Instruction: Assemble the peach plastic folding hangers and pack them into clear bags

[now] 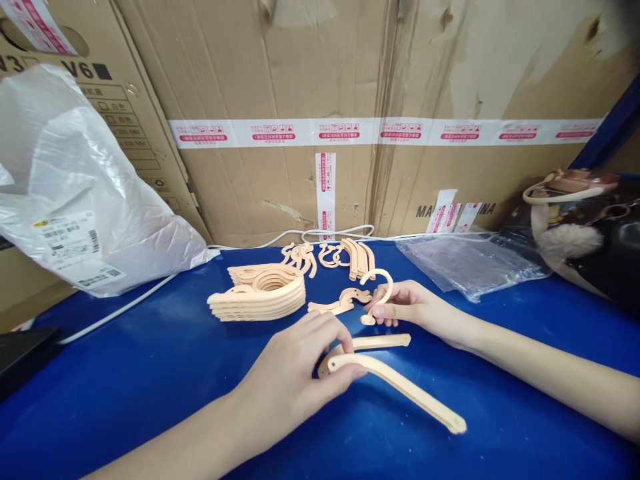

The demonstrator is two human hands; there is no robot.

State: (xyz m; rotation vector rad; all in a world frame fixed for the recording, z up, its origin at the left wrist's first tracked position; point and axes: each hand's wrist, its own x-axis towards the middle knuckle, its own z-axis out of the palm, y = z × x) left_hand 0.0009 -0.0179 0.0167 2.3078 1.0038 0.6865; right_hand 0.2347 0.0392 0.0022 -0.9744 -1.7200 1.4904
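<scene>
Between the thumb and fingers of my left hand (300,367) is a beige plastic hanger arm (410,387), gripped at its holed end and slanting to the lower right. A second hanger arm (383,341) lies just behind it, its left end partly hidden by my fingers. My right hand (400,303) pinches a curved hanger hook (386,283), its round base hanging downward. Left of that hand, a few loose beige hanger pieces (343,302) rest on the blue table (200,387).
A stack of beige hanger frames (260,293) stands at left. Behind are loose hooks (300,257) and a row of arms (357,257). A white plastic package (90,180) leans at left, a clear bag (473,263) lies at right, and cardboard boxes (280,87) wall off the back.
</scene>
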